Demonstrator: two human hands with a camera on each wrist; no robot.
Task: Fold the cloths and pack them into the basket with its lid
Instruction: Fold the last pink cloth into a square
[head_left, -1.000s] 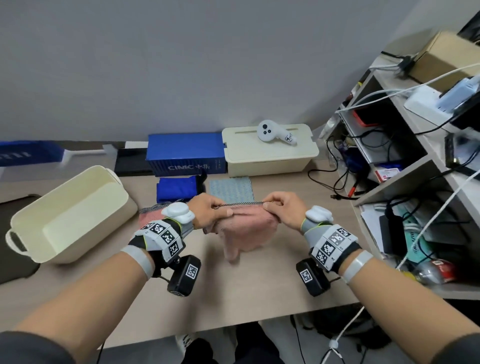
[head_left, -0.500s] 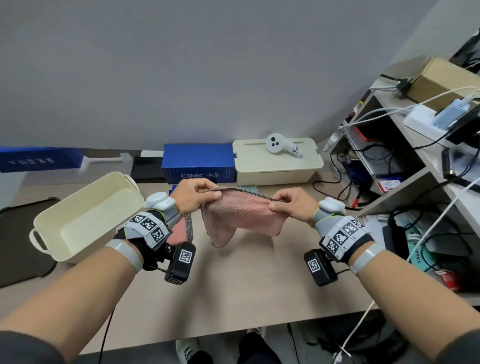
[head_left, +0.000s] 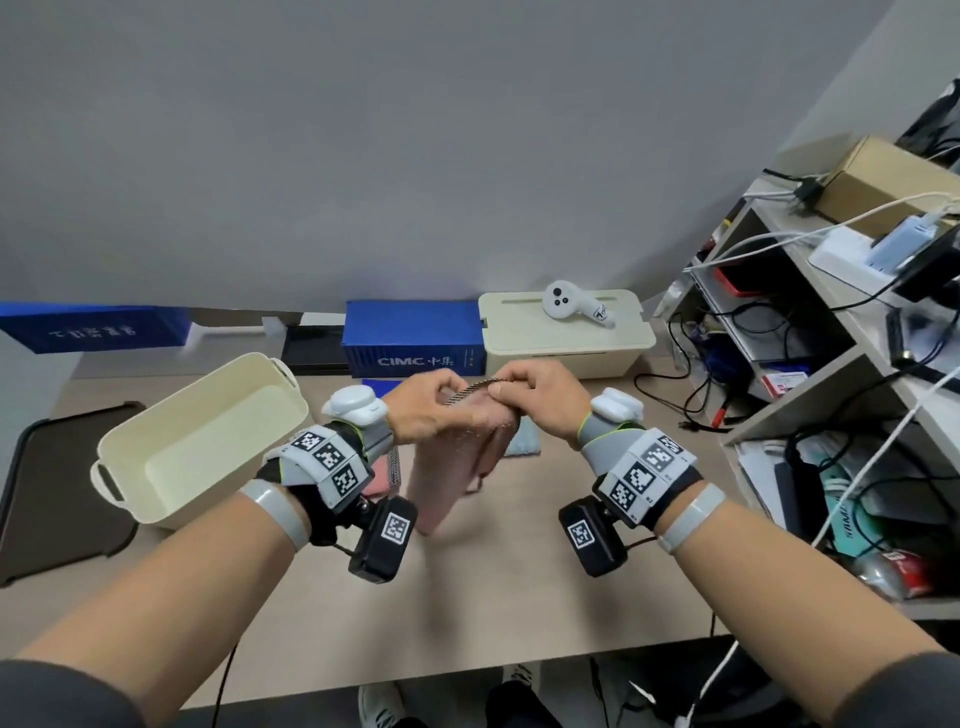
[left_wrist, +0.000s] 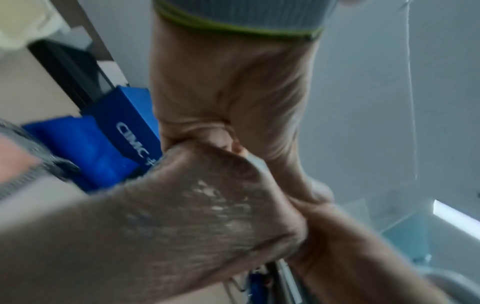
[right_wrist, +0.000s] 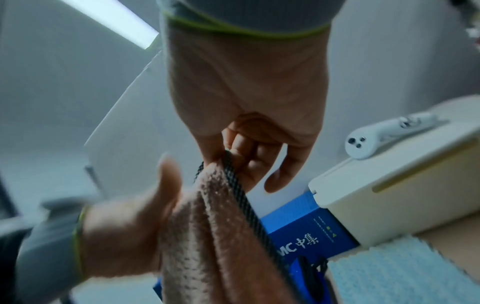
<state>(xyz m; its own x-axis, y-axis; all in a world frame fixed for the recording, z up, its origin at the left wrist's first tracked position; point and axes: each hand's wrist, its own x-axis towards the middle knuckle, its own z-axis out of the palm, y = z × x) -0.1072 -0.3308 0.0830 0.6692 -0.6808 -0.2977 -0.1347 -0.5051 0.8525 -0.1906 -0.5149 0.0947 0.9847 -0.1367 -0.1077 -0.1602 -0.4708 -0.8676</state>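
Pink cloth (head_left: 457, 467): fluffy terry with a dark woven trim along its edge, doubled over and hanging in soft folds below the fingers, lifted above the table (head_left: 493, 597).
Left hand (head_left: 423, 410): fingers curled, pinching the trimmed top edge of the pink cloth from the left.
Right hand (head_left: 540, 397): thumb and fingers pinching the same top edge from the right, knuckles nearly touching those of the left hand.
Basket (head_left: 208, 441): cream plastic, oblong with rounded corners and side handles, open and tilted, to the left of the left fingers and well apart from them.
Lid (head_left: 563, 327): flat cream plastic with a slot, sitting on a matching cream box beyond the fingertips; a smooth white controller (head_left: 576, 309) lies on it.
Other cloths: a pale blue nubby cloth (head_left: 522, 441) flat on the table just under the right hand; another pink cloth with dark trim (head_left: 387, 475) lies under the left wrist.
Blue box (head_left: 413, 338): ribbed, container-shaped, straight beyond the fingers.
Open room: bare wooden table surface lies beneath the hanging cloth and towards the person.
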